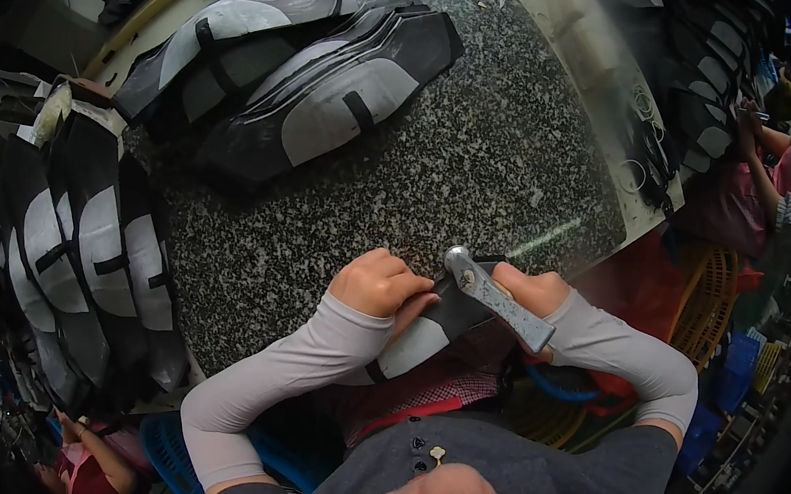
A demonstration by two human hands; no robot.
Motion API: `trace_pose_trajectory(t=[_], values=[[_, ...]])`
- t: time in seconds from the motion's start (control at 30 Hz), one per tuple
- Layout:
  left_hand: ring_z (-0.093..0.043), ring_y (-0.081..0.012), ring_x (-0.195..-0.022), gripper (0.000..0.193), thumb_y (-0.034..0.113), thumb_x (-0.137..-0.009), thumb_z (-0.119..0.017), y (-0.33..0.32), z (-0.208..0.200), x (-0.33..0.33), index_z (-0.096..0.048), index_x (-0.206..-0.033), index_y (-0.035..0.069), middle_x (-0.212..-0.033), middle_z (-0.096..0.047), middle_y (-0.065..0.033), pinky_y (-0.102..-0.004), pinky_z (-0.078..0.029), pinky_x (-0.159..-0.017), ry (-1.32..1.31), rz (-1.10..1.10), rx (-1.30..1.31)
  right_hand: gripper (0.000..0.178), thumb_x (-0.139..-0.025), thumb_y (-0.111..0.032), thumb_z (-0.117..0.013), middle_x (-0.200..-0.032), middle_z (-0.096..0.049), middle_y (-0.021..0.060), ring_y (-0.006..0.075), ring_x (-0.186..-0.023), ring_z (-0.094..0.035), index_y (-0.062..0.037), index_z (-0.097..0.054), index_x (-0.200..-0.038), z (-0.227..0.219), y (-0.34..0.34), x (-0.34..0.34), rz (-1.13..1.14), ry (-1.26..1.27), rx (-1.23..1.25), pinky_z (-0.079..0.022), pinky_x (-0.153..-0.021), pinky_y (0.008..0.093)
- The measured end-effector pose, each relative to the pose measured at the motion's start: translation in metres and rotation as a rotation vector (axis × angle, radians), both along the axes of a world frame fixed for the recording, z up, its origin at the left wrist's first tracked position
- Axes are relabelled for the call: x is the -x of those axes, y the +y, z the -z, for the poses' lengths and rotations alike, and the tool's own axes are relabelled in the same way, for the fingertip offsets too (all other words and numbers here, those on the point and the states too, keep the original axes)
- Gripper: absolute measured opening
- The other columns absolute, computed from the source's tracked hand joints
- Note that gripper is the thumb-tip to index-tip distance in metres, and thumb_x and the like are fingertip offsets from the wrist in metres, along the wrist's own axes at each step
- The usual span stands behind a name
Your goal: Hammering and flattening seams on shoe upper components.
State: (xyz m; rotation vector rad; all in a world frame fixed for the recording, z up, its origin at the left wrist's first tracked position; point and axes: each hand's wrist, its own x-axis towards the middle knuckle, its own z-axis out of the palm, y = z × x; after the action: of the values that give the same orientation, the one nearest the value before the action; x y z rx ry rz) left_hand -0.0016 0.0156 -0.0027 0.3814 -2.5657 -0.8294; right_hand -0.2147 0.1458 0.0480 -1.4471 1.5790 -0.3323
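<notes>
A black-and-grey flat cut piece [419, 341] slants across the near edge of the speckled stone slab [483, 150], in front of my body. My left hand [382, 284] is closed, fingers pinching the upper edge of this piece. My right hand [534, 290] is closed too, its thumb at the black end of the piece. A metal hammer [505, 307] with a round face and a broad flat end lies across my right hand, which seems to grip it along with the piece. Its handle and most of my right fingers are hidden.
Stacked black-and-grey pieces [342, 111] lie on the slab's far left; more pieces [92, 249] hang over its left edge. Pale loops [632, 175] lie at right. An orange basket [707, 294] stands beyond the right edge. Other people [759, 179] sit nearby.
</notes>
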Motion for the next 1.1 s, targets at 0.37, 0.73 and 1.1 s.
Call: trace_pose_trajectory(t=[0.37, 0.73, 1.1], values=[[-0.055, -0.0217, -0.069, 0.005, 0.003, -0.073, -0.068, 0.017, 0.000, -0.002, -0.063, -0.072, 0.002, -0.071, -0.053, -0.0047, -0.0315, -0.047, -0.056, 0.027, -0.026, 0.237, 0.023, -0.090, -0.016, -0.057, -0.073, -0.062, 0.0217, 0.0439, -0.072, -0.062, -0.0049, -0.043, -0.104, -0.008, -0.006, -0.010, -0.076, 0.000, -0.021, -0.049, -0.059, 0.0476], [-0.065, -0.0240, -0.073, 0.023, 0.016, -0.073, -0.080, 0.002, -0.016, -0.033, -0.074, -0.093, 0.006, -0.082, -0.066, -0.0075, -0.0318, -0.053, -0.062, -0.278, -0.133, -0.602, 0.028, -0.088, -0.017, -0.060, -0.080, -0.064, 0.0229, 0.0445, -0.079, -0.063, -0.0044, -0.044, -0.107, -0.003, 0.002, -0.025, 0.006, 0.042, -0.035, -0.050, -0.065, 0.0480], [-0.056, -0.0207, -0.070, 0.026, 0.010, -0.069, -0.075, 0.032, -0.004, -0.030, -0.069, -0.093, 0.002, -0.079, -0.058, -0.0046, -0.0295, -0.048, -0.055, -0.062, -0.085, 0.213, 0.020, -0.091, -0.014, -0.061, -0.079, -0.060, 0.0172, 0.0400, -0.075, -0.064, -0.0046, -0.046, -0.101, -0.020, -0.008, -0.025, -0.040, -0.014, -0.049, -0.048, -0.061, 0.0387]])
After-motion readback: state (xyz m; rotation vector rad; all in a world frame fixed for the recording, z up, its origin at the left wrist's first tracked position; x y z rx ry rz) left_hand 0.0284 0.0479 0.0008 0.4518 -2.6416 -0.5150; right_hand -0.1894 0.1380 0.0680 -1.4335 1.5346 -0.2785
